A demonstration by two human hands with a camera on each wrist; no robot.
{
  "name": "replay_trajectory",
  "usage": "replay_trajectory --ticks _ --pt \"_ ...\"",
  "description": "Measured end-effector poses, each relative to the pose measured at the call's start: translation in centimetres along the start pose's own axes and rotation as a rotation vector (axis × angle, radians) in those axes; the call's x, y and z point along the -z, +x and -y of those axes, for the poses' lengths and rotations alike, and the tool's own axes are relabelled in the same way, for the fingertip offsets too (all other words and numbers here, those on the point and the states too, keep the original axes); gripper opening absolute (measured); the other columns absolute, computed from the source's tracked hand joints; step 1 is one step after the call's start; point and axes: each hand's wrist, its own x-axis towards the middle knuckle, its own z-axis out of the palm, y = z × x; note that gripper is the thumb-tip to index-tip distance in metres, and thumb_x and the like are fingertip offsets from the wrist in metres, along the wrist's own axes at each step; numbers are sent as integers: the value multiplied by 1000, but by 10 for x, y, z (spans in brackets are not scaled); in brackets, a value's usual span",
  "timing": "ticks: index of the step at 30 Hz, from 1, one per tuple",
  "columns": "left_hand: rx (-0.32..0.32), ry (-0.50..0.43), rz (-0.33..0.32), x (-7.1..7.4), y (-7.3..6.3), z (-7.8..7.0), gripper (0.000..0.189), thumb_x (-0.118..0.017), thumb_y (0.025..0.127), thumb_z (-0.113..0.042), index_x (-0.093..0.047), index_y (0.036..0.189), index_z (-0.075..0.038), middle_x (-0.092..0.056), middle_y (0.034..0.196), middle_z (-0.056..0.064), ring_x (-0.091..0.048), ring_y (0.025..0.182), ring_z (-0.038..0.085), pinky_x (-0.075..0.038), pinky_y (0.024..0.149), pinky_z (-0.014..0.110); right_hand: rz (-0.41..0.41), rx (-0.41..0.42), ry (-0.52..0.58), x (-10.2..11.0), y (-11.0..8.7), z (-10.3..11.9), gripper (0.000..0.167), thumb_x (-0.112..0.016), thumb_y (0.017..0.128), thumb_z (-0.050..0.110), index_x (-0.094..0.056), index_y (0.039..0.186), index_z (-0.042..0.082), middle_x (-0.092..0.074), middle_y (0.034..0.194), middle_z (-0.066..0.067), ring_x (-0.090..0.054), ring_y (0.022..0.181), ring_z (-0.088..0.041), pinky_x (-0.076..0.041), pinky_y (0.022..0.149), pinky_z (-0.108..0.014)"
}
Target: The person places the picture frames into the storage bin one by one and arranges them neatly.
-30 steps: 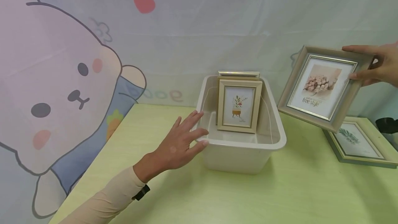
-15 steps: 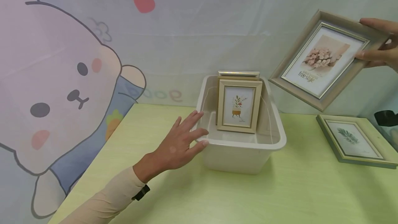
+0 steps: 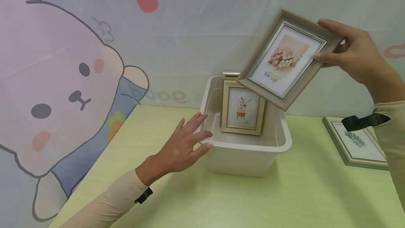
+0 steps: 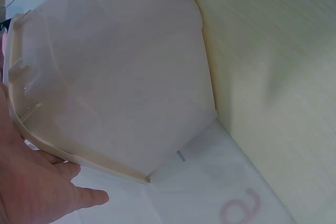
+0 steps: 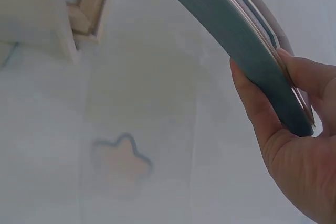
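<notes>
A grey-beige picture frame [image 3: 286,57] with a pink flower print hangs tilted in the air, and my right hand [image 3: 355,50] pinches its upper right corner between thumb and fingers. Its lower part covers some of a cream picture frame [image 3: 242,110] with a potted-plant print, which stands upright in the white plastic bin [image 3: 246,147]. Behind that one shows the top edge of another frame [image 3: 228,74]. My left hand [image 3: 180,145], fingers extended, rests at the bin's left rim. In the right wrist view the held frame's edge [image 5: 241,51] sits between thumb and fingers.
On the light green table [image 3: 303,192] at the right lies a picture frame with a green leaf print [image 3: 357,141], partly hidden by my right sleeve. A cloth backdrop [image 3: 186,45] with a cartoon animal hangs behind the table.
My right hand lifts the flower-print frame up, then carries it left until it overlaps the bin's right back side. The left hand keeps its place at the rim.
</notes>
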Motion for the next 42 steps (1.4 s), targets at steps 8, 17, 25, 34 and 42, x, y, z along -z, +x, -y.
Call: replay_trajectory --ticks 8,17,25,34,42 --pt "0 -4 4 1 0 -1 35 -48 102 -42 -67 122 -21 -32 163 8 -21 155 30 -14 118 69 93 85 -266 -55 -1 0 80 -73 87 -3 -40 154 24 -42 143 -15 -59 91 2 -55 65 -13" --pt "-5 -6 -4 1 -1 -1 34 -49 102 -42 -67 121 -20 -32 163 9 -21 155 30 -14 118 69 172 246 -437 -100 -1 -18 72 -76 84 -3 -49 149 15 -54 122 -19 -47 96 -1 -42 75 -8" --pt "-5 -12 -4 0 -1 -2 35 -48 102 -42 -67 121 -20 -32 163 7 -20 155 29 -14 118 69 268 310 -556 -122 -3 -36 68 -75 84 -4 -52 146 11 -57 118 -16 -54 82 -19 -45 67 -26" --pt "-4 -15 -4 0 0 -2 35 -48 102 -42 -67 122 -20 -31 164 7 -20 155 30 -13 118 69 341 380 -549 -141 -2 -52 67 -73 81 -10 -54 143 8 -55 117 -20 -54 96 -29 -48 74 -44" --pt "1 -15 4 -1 1 -4 36 -48 102 -43 -68 122 -20 -31 164 7 -19 155 29 -13 119 68 333 434 -587 -150 -6 -64 66 -75 81 -8 -56 142 11 -55 122 -19 -53 101 -32 -45 82 -45"
